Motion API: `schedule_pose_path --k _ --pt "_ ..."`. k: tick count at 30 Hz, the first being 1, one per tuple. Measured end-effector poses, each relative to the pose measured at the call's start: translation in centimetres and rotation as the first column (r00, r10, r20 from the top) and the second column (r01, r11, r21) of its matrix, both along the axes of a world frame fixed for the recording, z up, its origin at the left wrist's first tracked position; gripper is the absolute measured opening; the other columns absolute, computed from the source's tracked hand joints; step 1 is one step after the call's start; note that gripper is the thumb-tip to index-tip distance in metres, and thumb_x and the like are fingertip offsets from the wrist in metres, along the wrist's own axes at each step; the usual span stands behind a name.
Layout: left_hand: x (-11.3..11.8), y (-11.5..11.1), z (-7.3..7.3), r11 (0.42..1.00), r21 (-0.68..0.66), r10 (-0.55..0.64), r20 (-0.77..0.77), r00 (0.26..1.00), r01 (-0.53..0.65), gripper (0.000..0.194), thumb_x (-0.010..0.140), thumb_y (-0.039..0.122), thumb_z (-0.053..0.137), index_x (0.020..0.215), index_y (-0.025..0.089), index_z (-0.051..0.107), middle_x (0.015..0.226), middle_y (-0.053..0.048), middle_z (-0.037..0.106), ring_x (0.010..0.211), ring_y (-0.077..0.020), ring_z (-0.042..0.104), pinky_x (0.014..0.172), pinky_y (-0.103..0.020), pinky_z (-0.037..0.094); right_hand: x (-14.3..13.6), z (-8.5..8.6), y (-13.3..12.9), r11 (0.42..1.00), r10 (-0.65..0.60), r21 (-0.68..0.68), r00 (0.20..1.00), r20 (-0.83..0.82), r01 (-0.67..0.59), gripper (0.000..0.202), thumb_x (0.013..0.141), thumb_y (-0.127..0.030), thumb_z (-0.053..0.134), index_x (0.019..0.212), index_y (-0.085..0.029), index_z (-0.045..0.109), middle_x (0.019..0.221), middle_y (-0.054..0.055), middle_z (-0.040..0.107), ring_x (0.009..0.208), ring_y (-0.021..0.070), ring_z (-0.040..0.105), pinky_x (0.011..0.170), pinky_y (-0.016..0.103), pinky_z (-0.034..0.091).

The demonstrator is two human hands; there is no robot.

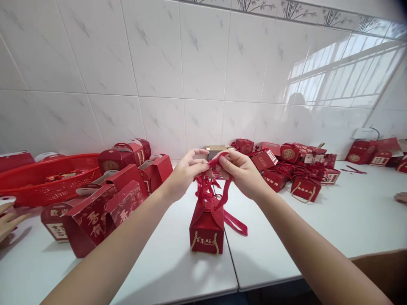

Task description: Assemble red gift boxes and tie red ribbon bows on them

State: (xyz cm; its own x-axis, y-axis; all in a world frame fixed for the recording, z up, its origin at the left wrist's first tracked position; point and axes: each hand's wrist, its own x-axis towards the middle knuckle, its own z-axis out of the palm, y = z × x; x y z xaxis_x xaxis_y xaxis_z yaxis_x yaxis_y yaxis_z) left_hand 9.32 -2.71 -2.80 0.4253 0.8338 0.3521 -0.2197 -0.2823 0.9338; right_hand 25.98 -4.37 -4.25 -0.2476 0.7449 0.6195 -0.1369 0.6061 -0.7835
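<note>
A small red gift box (pixel 206 231) with gold characters and gold cord stands upright on the white table (pixel 254 250), near its front edge. A red ribbon (pixel 226 192) rises from the box top to both hands. My left hand (pixel 187 171) pinches the ribbon above the box, and my right hand (pixel 240 169) grips it just beside, thumb and fingers pressed together. Another loop of red ribbon lies on the table to the right of the box. More red ribbons lie behind the box, partly hidden by it.
Open red boxes (pixel 111 207) stand at left by a red plastic basket (pixel 76 159). A person's hand (pixel 9 220) shows at the far left edge. Beribboned boxes (pixel 305 186) are piled at right, against the tiled wall (pixel 203 63). A seam (pixel 233 269) splits the tabletop.
</note>
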Motion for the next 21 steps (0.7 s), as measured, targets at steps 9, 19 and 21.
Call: schedule_pose_path --k 9,19,21 --pt "-0.5 0.1 0.1 0.982 -0.183 -0.013 0.2 0.98 0.051 0.03 0.072 0.01 0.054 0.102 0.013 0.053 0.074 -0.004 0.067 0.07 -0.0159 0.064 0.071 -0.029 0.049 1.4 -0.8 -0.1 0.71 -0.579 0.628 0.772 0.262 0.319 0.026 0.09 -0.021 0.046 0.095 -0.026 0.071 0.093 0.005 0.067 0.086 0.0188 0.06 0.078 0.035 0.048" --pt "-2.5 -0.4 -3.8 0.567 0.57 0.734 -0.022 0.678 -0.595 0.021 0.071 0.02 0.065 0.092 0.024 0.06 0.062 0.005 0.047 0.061 -0.0141 0.049 0.068 -0.024 0.039 3.0 -4.7 -1.7 0.605 -0.791 0.164 0.612 0.009 0.779 0.021 0.084 -0.036 0.053 0.076 -0.021 0.066 0.09 0.006 0.066 0.084 0.0197 0.061 0.073 0.03 0.049" --pt "-4.7 0.1 -5.6 0.514 0.602 0.823 -0.146 0.549 -0.611 0.023 0.069 0.013 0.058 0.089 0.025 0.059 0.063 0.004 0.047 0.06 -0.0157 0.048 0.067 -0.025 0.038 5.4 -6.9 -2.2 0.504 -0.86 0.114 0.487 0.15 0.856 0.022 0.08 -0.037 0.053 0.07 -0.021 0.063 0.09 0.006 0.066 0.084 0.021 0.06 0.072 0.031 0.047"
